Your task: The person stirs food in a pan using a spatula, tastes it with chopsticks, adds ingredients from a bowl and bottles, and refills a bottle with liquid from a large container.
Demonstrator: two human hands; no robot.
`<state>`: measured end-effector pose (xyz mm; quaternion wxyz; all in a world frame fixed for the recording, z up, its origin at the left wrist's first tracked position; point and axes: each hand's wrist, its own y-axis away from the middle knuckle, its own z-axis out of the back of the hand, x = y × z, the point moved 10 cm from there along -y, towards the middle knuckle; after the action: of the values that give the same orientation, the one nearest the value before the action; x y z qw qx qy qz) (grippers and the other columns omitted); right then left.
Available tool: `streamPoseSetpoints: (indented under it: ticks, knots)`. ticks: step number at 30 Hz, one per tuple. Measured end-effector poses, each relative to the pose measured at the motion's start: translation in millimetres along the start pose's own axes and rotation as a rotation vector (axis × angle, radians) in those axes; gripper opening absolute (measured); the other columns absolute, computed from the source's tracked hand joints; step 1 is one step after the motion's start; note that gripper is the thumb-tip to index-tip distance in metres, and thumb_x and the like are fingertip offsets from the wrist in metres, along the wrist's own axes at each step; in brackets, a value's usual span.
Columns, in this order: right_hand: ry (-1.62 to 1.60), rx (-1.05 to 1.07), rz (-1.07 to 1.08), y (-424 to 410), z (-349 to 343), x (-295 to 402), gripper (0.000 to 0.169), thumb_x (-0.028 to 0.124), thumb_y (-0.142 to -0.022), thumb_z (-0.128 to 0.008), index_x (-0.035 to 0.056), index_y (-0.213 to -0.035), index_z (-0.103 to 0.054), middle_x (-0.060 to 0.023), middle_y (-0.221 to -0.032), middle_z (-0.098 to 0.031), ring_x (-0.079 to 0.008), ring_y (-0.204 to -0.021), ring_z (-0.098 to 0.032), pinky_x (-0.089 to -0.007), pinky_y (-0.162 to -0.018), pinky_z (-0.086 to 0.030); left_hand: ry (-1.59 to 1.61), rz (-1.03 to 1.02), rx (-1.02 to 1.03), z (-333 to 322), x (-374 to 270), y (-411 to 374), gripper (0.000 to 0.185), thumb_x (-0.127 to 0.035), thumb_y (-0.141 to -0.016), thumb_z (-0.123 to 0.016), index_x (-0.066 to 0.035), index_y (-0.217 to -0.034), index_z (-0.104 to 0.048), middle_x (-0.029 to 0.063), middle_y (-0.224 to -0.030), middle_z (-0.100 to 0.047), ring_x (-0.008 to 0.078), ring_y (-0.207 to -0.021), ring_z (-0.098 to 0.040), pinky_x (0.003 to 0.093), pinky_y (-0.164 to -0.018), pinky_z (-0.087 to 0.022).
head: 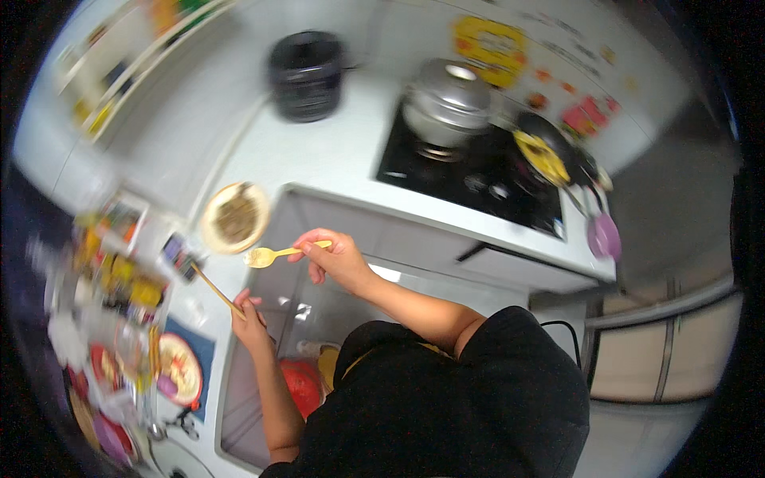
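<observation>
My right hand (330, 256) grips the handle of a yellow spoon (276, 254), held level over the counter's front edge. A little pale, grainy stuff lies in the spoon's bowl. Lower down, my left hand (250, 319) holds a thin wooden stick (216, 288), perhaps chopsticks, that slants up and away to the left. Just beyond the spoon stands a cream-coloured dish (210, 226) with greyish-brown food (236, 218) in it, blurred; neither hand touches it. Near the stick's far tip lies a small dark packet or box (181, 256).
A lidded metal pot (447, 101) stands on the black cooktop (418, 152), beside a dark pan (541, 134) with something yellow. A black round appliance (306, 77) is in the corner. At left are jars (122, 275), a plate (186, 364) on a blue mat and scissors (184, 423).
</observation>
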<state>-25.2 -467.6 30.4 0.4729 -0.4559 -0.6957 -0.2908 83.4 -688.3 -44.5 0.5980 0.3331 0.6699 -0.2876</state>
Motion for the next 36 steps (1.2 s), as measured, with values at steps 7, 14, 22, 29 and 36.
streamPoseSetpoints:
  ticks: [7,14,22,29,36]
  knots:
    - [0.212,-0.624,0.193,199,261,143,0.017,0.015,-0.092,-0.052,0.0023,-0.101,-0.058,-0.0128,-0.086,-0.066,-0.0073,-0.047,-0.05,-0.0187,-0.042,-0.041,0.036,0.215,0.538,-250,48,145,0.017,-0.012,-0.093,-0.047,-0.002,-0.104,-0.056,0.0036,-0.079,-0.059,0.0035,-0.045,-0.036,0.0177,-0.039,-0.027]
    - [0.416,-1.006,0.258,318,439,261,0.018,0.018,-0.092,-0.052,0.0017,-0.096,-0.059,-0.0119,-0.078,-0.066,-0.0089,-0.042,-0.05,-0.0205,-0.037,-0.04,0.021,0.311,0.728,-343,54,231,0.018,-0.015,-0.094,-0.047,-0.003,-0.103,-0.057,0.0024,-0.078,-0.058,0.0029,-0.046,-0.036,0.0176,-0.04,-0.028]
    - [0.479,-1.349,0.303,304,577,294,0.016,0.015,-0.089,-0.053,0.0005,-0.094,-0.058,-0.0092,-0.072,-0.065,-0.0101,-0.042,-0.052,-0.0221,-0.035,-0.042,-0.048,0.291,0.669,-309,46,223,0.019,-0.015,-0.094,-0.048,-0.002,-0.104,-0.057,0.0034,-0.077,-0.058,0.0038,-0.042,-0.036,0.0181,-0.038,-0.028]
    - [0.367,-0.764,0.268,166,362,200,0.02,0.019,-0.092,-0.053,0.0012,-0.097,-0.059,-0.0077,-0.077,-0.064,-0.0074,-0.045,-0.046,-0.02,-0.04,-0.035,0.038,0.254,0.188,-143,36,126,0.017,-0.011,-0.091,-0.048,-0.002,-0.102,-0.059,0.0056,-0.08,-0.059,0.0044,-0.043,-0.04,0.0186,-0.037,-0.028]
    - [0.234,-0.086,-0.226,18,22,-38,0.018,0.014,-0.093,-0.05,0.0031,-0.107,-0.054,-0.0101,-0.082,-0.064,-0.008,-0.047,-0.048,-0.0213,-0.042,-0.039,0.099,0.063,-0.44,144,3,29,0.018,-0.009,-0.089,-0.046,-0.002,-0.096,-0.061,0.0041,-0.073,-0.058,0.0074,-0.051,-0.045,0.0208,-0.043,-0.036]
